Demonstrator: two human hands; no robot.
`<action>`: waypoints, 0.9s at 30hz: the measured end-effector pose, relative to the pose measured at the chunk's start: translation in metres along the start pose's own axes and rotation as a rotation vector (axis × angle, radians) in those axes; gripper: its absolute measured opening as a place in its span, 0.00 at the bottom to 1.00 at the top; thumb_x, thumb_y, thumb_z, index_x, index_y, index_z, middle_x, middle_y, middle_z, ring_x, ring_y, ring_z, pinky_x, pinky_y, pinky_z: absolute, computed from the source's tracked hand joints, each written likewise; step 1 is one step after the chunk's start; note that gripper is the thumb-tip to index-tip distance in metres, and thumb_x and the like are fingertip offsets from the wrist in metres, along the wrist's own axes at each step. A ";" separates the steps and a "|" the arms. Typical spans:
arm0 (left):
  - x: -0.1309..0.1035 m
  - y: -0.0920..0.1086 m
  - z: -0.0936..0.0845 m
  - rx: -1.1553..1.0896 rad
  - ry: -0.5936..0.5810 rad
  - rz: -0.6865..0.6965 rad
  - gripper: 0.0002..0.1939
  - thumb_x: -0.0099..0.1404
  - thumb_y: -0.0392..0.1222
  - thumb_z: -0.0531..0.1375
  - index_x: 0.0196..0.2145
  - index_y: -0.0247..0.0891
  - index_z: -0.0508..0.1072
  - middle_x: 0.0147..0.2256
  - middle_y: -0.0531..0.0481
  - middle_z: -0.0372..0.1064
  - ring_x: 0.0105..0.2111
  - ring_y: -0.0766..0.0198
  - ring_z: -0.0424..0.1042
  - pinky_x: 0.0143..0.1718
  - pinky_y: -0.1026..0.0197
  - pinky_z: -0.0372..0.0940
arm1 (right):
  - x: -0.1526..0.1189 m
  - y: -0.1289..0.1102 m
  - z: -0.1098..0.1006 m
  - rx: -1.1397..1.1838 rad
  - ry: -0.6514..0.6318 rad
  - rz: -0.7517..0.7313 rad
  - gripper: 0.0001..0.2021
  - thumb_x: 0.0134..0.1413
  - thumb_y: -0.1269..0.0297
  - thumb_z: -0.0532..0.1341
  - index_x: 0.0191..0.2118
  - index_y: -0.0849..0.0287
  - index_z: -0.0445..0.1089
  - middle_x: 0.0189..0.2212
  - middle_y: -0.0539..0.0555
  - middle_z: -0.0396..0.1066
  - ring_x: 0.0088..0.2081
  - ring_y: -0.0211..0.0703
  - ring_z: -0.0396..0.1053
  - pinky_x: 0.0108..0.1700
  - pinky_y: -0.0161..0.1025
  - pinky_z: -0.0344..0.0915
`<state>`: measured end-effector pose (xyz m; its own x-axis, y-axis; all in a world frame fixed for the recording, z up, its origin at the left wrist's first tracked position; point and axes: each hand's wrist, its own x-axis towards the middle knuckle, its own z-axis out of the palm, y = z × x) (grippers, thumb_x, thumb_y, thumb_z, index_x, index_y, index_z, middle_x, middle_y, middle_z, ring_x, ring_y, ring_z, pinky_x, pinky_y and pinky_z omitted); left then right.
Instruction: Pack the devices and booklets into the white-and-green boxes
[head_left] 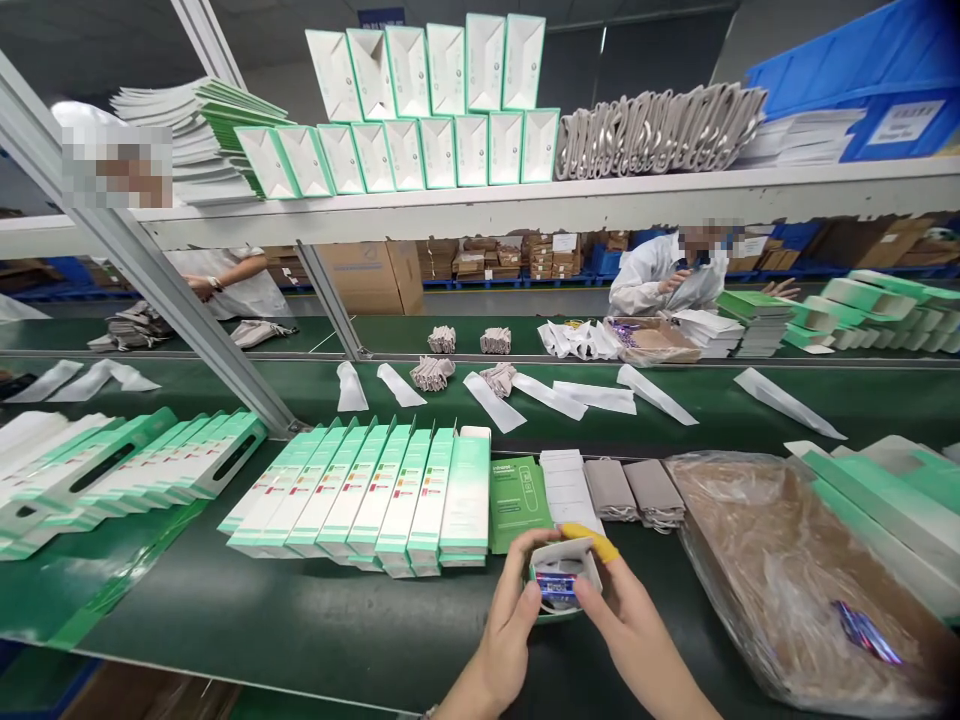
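Observation:
An open white-and-green box (566,558) is held between both hands above the green work surface, its opening facing the camera. My left hand (510,625) wraps its left side, and my right hand (626,615), with a yellow cover on one finger, wraps its right side. Blue-and-purple wrapped batteries (556,586) show in the opening, with both thumbs at them. Just behind the box lie a green booklet (517,495), white folded papers (566,485) and grey pouches (609,488).
Green-and-white boxes (360,490) stand in a row at the left. A plastic-lined tray (750,540) with batteries (866,632) is at the right. White strips (495,402) lie on the belt behind. A shelf (465,212) crosses above; co-workers (667,270) are beyond.

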<state>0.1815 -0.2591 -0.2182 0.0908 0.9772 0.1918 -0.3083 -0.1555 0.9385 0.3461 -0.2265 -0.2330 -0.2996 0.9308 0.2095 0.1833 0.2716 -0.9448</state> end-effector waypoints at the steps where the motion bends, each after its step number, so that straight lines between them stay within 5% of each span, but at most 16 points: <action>1: 0.001 0.004 0.002 0.004 -0.024 -0.010 0.26 0.70 0.57 0.51 0.59 0.40 0.62 0.58 0.39 0.61 0.58 0.47 0.62 0.60 0.49 0.57 | 0.001 0.000 0.005 0.062 0.007 0.031 0.22 0.64 0.58 0.57 0.62 0.50 0.58 0.56 0.57 0.69 0.55 0.48 0.70 0.55 0.44 0.69; 4: 0.001 0.002 0.007 0.007 -0.030 -0.002 0.25 0.70 0.55 0.53 0.58 0.41 0.62 0.58 0.41 0.60 0.59 0.47 0.61 0.61 0.50 0.57 | 0.006 0.003 0.013 0.165 0.050 0.073 0.19 0.63 0.57 0.59 0.58 0.51 0.64 0.52 0.57 0.73 0.52 0.49 0.72 0.53 0.43 0.71; 9: 0.000 -0.018 0.014 0.058 0.130 0.063 0.19 0.70 0.49 0.55 0.55 0.43 0.64 0.55 0.44 0.63 0.57 0.50 0.61 0.60 0.53 0.57 | 0.004 0.012 0.011 0.396 -0.007 0.078 0.22 0.60 0.52 0.61 0.58 0.49 0.65 0.55 0.57 0.71 0.56 0.51 0.69 0.56 0.45 0.68; 12: 0.001 -0.025 0.017 0.096 0.171 0.120 0.15 0.71 0.47 0.54 0.52 0.42 0.67 0.52 0.44 0.65 0.56 0.51 0.62 0.59 0.53 0.57 | 0.000 0.008 0.011 0.598 0.037 0.218 0.22 0.62 0.47 0.57 0.56 0.50 0.68 0.56 0.57 0.70 0.57 0.54 0.67 0.56 0.48 0.67; 15: 0.003 -0.028 0.018 0.154 0.185 0.184 0.12 0.72 0.42 0.52 0.51 0.42 0.68 0.48 0.45 0.66 0.53 0.54 0.65 0.56 0.53 0.60 | 0.000 -0.002 0.012 0.613 0.048 0.323 0.17 0.59 0.53 0.62 0.53 0.48 0.71 0.56 0.54 0.70 0.60 0.51 0.64 0.59 0.45 0.63; 19: 0.009 -0.032 0.006 0.321 0.181 0.551 0.12 0.70 0.35 0.54 0.49 0.44 0.68 0.44 0.47 0.69 0.45 0.59 0.69 0.48 0.54 0.66 | 0.004 -0.004 0.011 0.595 0.045 0.234 0.13 0.56 0.58 0.66 0.48 0.46 0.72 0.51 0.52 0.72 0.55 0.48 0.67 0.56 0.41 0.65; 22: 0.013 -0.032 -0.012 0.548 0.050 0.813 0.11 0.69 0.37 0.58 0.48 0.44 0.69 0.42 0.45 0.73 0.43 0.58 0.72 0.43 0.53 0.69 | 0.007 0.007 0.002 0.579 0.023 0.138 0.07 0.59 0.58 0.62 0.42 0.48 0.74 0.48 0.54 0.72 0.49 0.48 0.71 0.48 0.41 0.70; 27: 0.010 -0.025 -0.026 0.726 -0.055 0.873 0.19 0.65 0.55 0.61 0.45 0.39 0.69 0.40 0.41 0.75 0.46 0.52 0.74 0.44 0.48 0.72 | 0.008 0.015 -0.027 0.127 -0.146 -0.258 0.11 0.64 0.58 0.56 0.47 0.49 0.73 0.56 0.56 0.68 0.61 0.54 0.62 0.61 0.52 0.61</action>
<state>0.1652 -0.2416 -0.2475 0.1608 0.4889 0.8574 0.3334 -0.8445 0.4191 0.3712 -0.2086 -0.2384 -0.4538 0.7878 0.4164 -0.0320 0.4525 -0.8912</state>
